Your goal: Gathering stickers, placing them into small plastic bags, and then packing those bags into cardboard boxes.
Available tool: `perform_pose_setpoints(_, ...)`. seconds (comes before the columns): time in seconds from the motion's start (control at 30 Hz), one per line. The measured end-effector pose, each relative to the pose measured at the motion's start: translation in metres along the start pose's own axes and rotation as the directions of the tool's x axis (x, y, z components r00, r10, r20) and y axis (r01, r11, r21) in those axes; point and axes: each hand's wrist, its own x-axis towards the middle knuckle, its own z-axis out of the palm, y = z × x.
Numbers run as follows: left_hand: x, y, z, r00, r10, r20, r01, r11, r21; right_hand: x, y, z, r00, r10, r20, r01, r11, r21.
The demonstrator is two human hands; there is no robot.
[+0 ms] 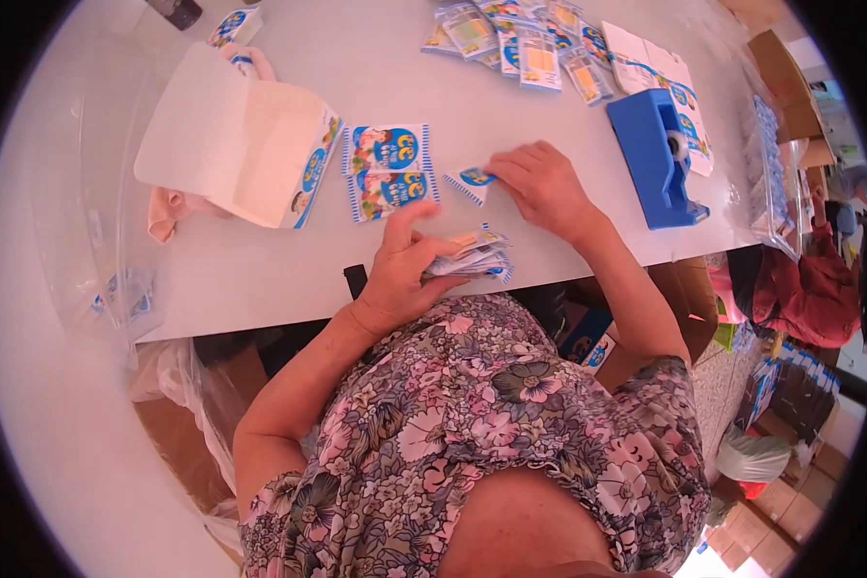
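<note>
My left hand (395,265), low at the table's front edge, is closed around the left end of a stack of small blue-and-white packets (482,258). Its thumb lies underneath and its index finger is raised and bent. Just beyond the stack, the fingertips of my right hand (549,188) are pressed together on the corner of a single packet (469,183), which lies tilted with part of it hidden by the fingers. To the left of that packet, two rows of printed packets (391,149) lie flat, overlapping one another.
An open white carton (250,144) lies at the left beside a pink cloth (169,214). A blue tape dispenser (645,159) stands at the right, near flattened white cartons (636,58). Several packets are heaped (515,39) at the back. Another person in red (809,289) is at far right.
</note>
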Motion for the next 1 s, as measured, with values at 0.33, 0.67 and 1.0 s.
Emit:
perform_pose_setpoints(0.33, -0.022, 0.001, -0.018, 0.983, -0.178, -0.041, 0.177, 0.983, -0.041, 0.083, -0.025, 0.048, 0.999, 0.020, -0.045, -0.011, 0.982, 0.187)
perform_pose_setpoints(0.67, -0.024, -0.013, -0.028, 0.998, -0.022, -0.060, 0.023, 1.000, 0.008, 0.055, -0.024, 0.031, 0.998, 0.037, -0.042, -0.028, 0.981, 0.192)
perform_pose_setpoints(1.0, -0.027, -0.004, -0.032, 0.984, -0.107, -0.144, 0.108, 0.994, 0.000, 0.064, -0.035, 0.016, 0.995, 0.073, -0.071, -0.064, 0.991, 0.117)
